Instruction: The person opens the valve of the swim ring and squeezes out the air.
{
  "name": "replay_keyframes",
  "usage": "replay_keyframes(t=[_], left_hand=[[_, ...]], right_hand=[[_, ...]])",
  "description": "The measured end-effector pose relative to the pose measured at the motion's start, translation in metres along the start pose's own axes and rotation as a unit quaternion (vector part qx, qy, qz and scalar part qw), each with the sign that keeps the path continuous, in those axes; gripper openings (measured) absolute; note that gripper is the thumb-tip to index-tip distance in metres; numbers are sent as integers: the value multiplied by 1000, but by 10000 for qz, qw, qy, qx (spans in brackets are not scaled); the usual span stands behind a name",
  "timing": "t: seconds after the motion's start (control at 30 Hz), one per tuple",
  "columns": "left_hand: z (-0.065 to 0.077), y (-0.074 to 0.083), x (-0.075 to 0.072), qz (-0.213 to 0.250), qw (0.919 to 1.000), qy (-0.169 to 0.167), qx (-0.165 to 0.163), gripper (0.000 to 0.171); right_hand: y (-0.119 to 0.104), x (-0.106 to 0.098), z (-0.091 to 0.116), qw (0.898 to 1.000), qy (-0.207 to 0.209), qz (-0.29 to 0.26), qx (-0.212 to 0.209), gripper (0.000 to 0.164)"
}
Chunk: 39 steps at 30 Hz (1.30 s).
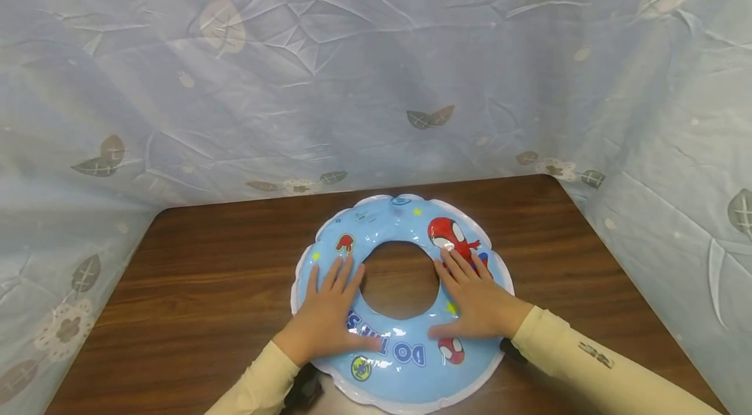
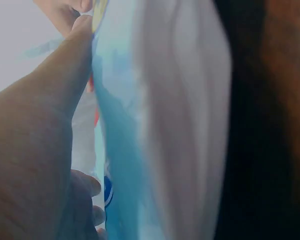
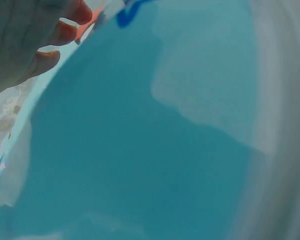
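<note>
A light blue inflatable swim ring (image 1: 405, 372) with a white scalloped edge lies flat on the brown table, printed with red cartoon figures, stars and lettering. On its left side rests my left hand (image 1: 328, 317), fingers spread and straight. My right hand (image 1: 478, 301) lies on the right side in the same way, its fingertips over the large red figure. In the left wrist view the swim ring (image 2: 120, 135) stands close beside the hand, with its pale edge blurred. The ring's blue surface (image 3: 140, 135) fills most of the right wrist view, and fingertips touch it at the upper left.
The dark wood table (image 1: 194, 297) extends to both sides of the ring and has rounded far corners. A pale blue-grey curtain (image 1: 352, 76) with leaf and flower prints hangs behind the table and along both sides.
</note>
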State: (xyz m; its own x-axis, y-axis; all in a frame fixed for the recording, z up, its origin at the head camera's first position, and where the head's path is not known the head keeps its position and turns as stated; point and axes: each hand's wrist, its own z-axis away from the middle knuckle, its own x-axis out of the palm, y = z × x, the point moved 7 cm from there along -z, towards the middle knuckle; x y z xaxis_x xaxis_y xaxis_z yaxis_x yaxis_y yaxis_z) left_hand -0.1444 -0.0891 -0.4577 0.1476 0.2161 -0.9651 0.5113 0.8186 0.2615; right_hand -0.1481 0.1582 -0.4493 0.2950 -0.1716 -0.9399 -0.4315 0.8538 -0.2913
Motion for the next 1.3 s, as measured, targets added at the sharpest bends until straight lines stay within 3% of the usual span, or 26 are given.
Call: replay_keyframes(t=[0.33,0.77,1.3], left_hand=[[2,-1,16,-81,9999,-118,-48,134],[5,4,11,48,9999,-85,-108,131],[11,7,21,160,9994,-189,-228,135]], right_hand=[[2,9,1,9997,-205,-92,7,122],[-8,8,9,9999,41,-30,-87,121],[-10,20,11,9999,-37,-12,130,124]])
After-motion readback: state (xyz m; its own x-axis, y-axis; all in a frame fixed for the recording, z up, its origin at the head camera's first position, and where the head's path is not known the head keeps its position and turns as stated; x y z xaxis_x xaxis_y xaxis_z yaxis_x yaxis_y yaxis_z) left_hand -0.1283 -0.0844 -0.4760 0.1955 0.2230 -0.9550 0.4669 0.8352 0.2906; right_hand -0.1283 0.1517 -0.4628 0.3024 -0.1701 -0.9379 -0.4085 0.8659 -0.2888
